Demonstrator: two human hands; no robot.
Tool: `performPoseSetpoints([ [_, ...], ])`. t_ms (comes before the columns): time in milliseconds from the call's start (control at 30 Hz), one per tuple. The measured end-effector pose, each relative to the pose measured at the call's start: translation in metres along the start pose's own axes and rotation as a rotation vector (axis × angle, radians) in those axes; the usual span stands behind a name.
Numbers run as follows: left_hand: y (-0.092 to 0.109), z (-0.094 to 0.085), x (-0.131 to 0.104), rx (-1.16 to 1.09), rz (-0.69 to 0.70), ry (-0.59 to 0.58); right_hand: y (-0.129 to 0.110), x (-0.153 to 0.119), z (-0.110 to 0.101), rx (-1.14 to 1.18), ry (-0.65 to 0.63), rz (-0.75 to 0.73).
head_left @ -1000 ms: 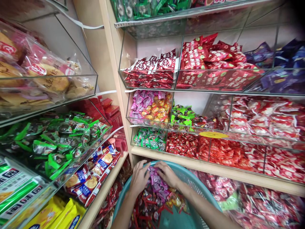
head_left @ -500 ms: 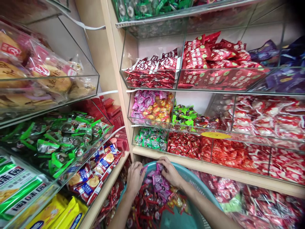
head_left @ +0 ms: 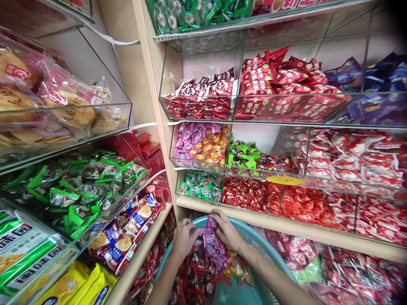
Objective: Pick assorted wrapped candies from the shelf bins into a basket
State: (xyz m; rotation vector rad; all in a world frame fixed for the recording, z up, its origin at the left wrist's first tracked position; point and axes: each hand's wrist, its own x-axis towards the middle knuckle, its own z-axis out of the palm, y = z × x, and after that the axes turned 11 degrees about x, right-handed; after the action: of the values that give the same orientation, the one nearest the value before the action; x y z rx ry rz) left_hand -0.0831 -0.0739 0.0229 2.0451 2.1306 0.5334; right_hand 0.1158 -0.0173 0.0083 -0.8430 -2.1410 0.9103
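Observation:
In front of me is a teal plastic basket (head_left: 269,243) holding wrapped candies. Purple-wrapped candies (head_left: 213,250) lie heaped at its far side, with dark red-wrapped candies (head_left: 195,271) below and a few orange-yellow packets (head_left: 237,267) to the right. My left hand (head_left: 184,239) is at the basket's far left rim, its fingers curled and thumb drawn in; what they hold, if anything, is hidden. My right hand (head_left: 226,231) reaches over the far right side of the heap, its fingers bent round a purple-wrapped candy at the top.
Behind the basket, a wooden shelf edge (head_left: 254,214) runs under clear bins of red, green and purple candies. At the left, another shelf edge (head_left: 143,250) stands beside cookie packets (head_left: 127,235). Red packaged sweets (head_left: 356,271) lie at the lower right.
My left hand has turned slightly and moved down and right; the purple wrapper seen at its fingertips no longer shows. The right hand stays at the purple heap. The view has shifted slightly.

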Motion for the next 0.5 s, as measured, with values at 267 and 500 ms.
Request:
performPoseSetpoints([
  [267, 0.002, 0.01, 0.008, -0.103, -0.041, 0.088, -0.001, -0.003, -0.004, -0.185, -0.021, -0.028],
  [500, 0.002, 0.013, 0.001, -0.07, -0.024, 0.087, -0.012, -0.004, -0.004, -0.306, -0.047, -0.042],
])
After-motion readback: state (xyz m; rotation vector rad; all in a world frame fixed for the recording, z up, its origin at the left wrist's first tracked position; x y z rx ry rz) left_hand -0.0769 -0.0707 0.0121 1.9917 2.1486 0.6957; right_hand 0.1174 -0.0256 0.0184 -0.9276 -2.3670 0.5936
